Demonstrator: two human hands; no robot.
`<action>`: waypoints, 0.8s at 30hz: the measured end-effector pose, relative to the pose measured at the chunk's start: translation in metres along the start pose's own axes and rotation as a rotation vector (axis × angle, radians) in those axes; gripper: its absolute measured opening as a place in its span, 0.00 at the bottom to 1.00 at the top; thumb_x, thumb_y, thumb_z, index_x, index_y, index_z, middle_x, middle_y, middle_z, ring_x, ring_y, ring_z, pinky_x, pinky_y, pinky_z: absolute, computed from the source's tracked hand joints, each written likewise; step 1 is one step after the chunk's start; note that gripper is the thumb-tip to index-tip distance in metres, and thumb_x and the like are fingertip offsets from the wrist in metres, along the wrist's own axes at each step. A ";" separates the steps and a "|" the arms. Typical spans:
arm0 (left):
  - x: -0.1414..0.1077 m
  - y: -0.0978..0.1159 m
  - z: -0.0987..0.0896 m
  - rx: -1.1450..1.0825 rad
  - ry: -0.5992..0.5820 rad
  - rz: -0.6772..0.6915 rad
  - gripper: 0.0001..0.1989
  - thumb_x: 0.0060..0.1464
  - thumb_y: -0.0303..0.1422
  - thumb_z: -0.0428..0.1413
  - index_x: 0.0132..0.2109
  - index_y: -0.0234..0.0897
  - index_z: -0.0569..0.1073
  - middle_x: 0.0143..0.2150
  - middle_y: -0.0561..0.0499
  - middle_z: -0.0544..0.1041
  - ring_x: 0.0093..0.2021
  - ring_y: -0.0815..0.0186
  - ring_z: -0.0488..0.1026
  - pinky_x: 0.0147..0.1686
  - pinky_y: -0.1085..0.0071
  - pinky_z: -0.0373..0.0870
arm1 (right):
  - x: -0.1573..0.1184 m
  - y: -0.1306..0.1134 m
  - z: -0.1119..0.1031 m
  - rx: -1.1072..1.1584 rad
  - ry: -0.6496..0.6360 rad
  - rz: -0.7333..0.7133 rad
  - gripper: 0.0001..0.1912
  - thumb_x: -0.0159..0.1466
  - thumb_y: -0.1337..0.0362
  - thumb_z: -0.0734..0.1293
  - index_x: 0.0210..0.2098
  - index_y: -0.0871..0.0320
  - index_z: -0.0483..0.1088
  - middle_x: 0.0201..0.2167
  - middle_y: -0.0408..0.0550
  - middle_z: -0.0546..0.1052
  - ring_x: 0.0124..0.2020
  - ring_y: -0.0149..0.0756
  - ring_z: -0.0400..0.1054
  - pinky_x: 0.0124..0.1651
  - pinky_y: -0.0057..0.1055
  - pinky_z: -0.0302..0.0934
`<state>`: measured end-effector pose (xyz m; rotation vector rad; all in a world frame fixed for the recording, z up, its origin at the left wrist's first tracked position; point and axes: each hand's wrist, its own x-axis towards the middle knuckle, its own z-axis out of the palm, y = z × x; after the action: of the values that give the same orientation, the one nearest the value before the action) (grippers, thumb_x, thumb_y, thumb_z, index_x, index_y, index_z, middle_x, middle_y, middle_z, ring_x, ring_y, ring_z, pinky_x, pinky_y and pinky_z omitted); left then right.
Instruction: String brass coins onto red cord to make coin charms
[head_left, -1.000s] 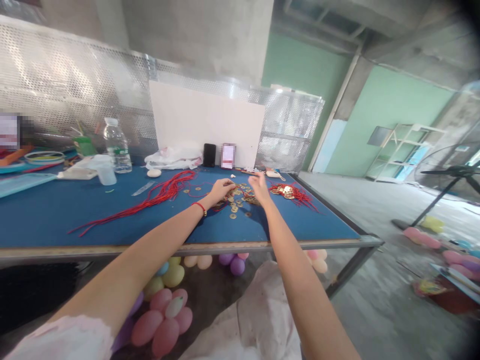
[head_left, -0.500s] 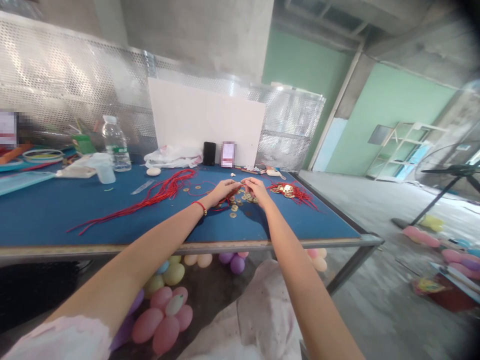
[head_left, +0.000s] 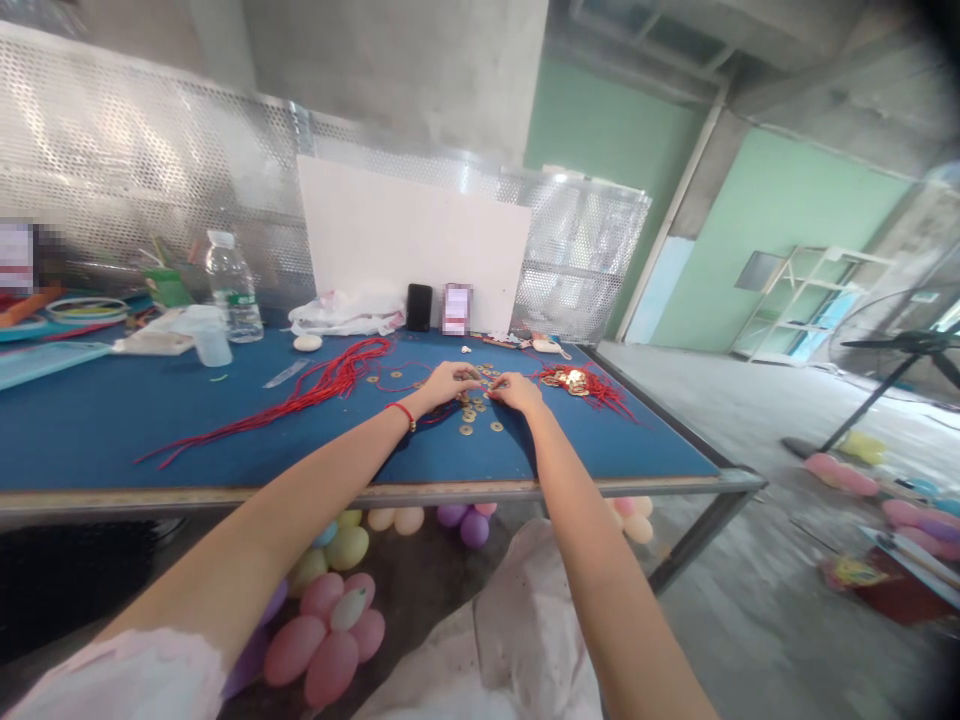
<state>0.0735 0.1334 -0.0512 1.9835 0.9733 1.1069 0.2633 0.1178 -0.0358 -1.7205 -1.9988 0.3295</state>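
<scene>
Golden discs [head_left: 470, 411], thin red cords [head_left: 339, 376]

One second ago, my right hand [head_left: 519, 392] was raised and blurred, with the fingers apart from my left hand [head_left: 448, 383]. Half a second ago, both hands had come together, and their fingertips met above the gold coins [head_left: 468, 410]. Now the fingertips have separated again, with a small gap between them. My right hand has gone lower, and its fingers are bent down among the coins, covering some that were visible before. In the gap, a few coins can be seen which the joined hands were hiding. One single coin [head_left: 496, 427] toward the front looks brighter than half a second ago.
</scene>
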 end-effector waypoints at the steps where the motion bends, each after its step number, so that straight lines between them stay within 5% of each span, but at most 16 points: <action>1: 0.000 0.000 -0.001 0.030 0.000 0.013 0.13 0.44 0.38 0.61 0.35 0.34 0.76 0.22 0.52 0.75 0.21 0.69 0.69 0.21 0.74 0.66 | 0.001 0.001 0.001 0.001 -0.033 0.026 0.10 0.55 0.56 0.69 0.36 0.50 0.75 0.35 0.44 0.78 0.36 0.38 0.71 0.37 0.30 0.58; 9: -0.002 0.003 -0.005 0.181 0.125 0.002 0.06 0.48 0.32 0.57 0.35 0.36 0.76 0.25 0.51 0.77 0.25 0.65 0.74 0.27 0.71 0.70 | 0.001 -0.001 -0.003 0.011 -0.046 0.150 0.12 0.54 0.56 0.70 0.36 0.53 0.75 0.38 0.48 0.78 0.38 0.39 0.71 0.36 0.30 0.58; 15: 0.001 -0.003 -0.009 0.301 0.223 -0.040 0.06 0.49 0.30 0.57 0.35 0.35 0.77 0.27 0.49 0.78 0.29 0.63 0.75 0.34 0.70 0.71 | 0.000 0.000 -0.004 0.041 -0.077 0.157 0.06 0.56 0.58 0.69 0.28 0.54 0.75 0.30 0.46 0.78 0.32 0.35 0.71 0.35 0.28 0.58; 24: 0.001 -0.004 -0.010 0.246 0.274 -0.124 0.05 0.49 0.29 0.57 0.34 0.35 0.77 0.25 0.50 0.77 0.26 0.66 0.74 0.29 0.73 0.68 | 0.000 0.001 0.003 0.095 0.077 0.063 0.08 0.54 0.66 0.71 0.34 0.54 0.70 0.37 0.43 0.77 0.39 0.34 0.71 0.41 0.29 0.60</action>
<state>0.0642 0.1382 -0.0501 1.9607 1.4166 1.2615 0.2632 0.1184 -0.0390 -1.7130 -1.8484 0.3679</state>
